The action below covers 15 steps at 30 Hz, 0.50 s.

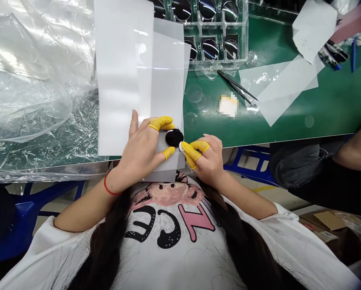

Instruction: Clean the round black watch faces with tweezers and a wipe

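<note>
My left hand [142, 147] has yellow finger cots on thumb and forefinger. Those two fingertips pinch the rim of a round, glossy black lens [173, 138], above the white sheets at the table's front edge. My right hand [209, 158], also in yellow finger cots, is closed on a small white wiping pad [181, 147]. The pad meets the lens at its lower right edge. Most of the pad is hidden behind the fingertips.
A clear compartment tray [215, 25] at the back holds several dark round lenses. Black tweezers [238, 86], clear film sheets [285, 86] and pens [333, 56] lie to the right. Plastic bags [32, 80] cover the left. A neighbouring person's arm [357, 149] is at the right edge.
</note>
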Available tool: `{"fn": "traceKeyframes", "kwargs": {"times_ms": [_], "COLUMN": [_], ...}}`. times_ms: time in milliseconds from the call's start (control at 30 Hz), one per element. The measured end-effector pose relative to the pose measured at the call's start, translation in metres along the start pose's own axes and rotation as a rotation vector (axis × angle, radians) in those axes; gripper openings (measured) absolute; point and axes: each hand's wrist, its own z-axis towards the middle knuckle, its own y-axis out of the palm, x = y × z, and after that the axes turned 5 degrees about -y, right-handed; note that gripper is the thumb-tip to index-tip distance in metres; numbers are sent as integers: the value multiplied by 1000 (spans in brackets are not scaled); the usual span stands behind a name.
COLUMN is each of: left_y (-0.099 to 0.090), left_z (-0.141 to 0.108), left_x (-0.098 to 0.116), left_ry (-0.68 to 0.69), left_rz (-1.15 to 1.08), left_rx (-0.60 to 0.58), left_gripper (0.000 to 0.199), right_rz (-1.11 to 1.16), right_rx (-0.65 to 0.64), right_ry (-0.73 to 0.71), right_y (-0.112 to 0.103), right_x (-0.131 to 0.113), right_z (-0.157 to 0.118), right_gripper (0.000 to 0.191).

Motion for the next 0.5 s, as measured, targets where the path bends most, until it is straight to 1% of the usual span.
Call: {"fn": "traceKeyframes", "kwargs": {"times_ms": [67, 167, 267, 367, 500], "left_y": [-1, -3, -4, -4, -4], "left_z": [0, -1, -1, 0, 0], "left_x": [1, 6, 9, 9, 6], "left_ry": [-8, -46, -48, -37, -21], "left_rz": [51, 175, 222, 230, 234], "left_rx": [-5, -39, -43, -22, -22], "left_gripper": [56, 50, 48, 51, 53], "right_rz": [62, 107, 25, -48, -62], "right_rx": [0, 39, 36, 45, 78], "right_ry": [2, -29, -96, -148, -61], "right_y": [-1, 2, 9, 13, 11], "right_x": [-1, -1, 2, 13, 34], "right_z": [0, 8, 15, 14, 6], "right_gripper": [13, 16, 21, 20, 12]}}
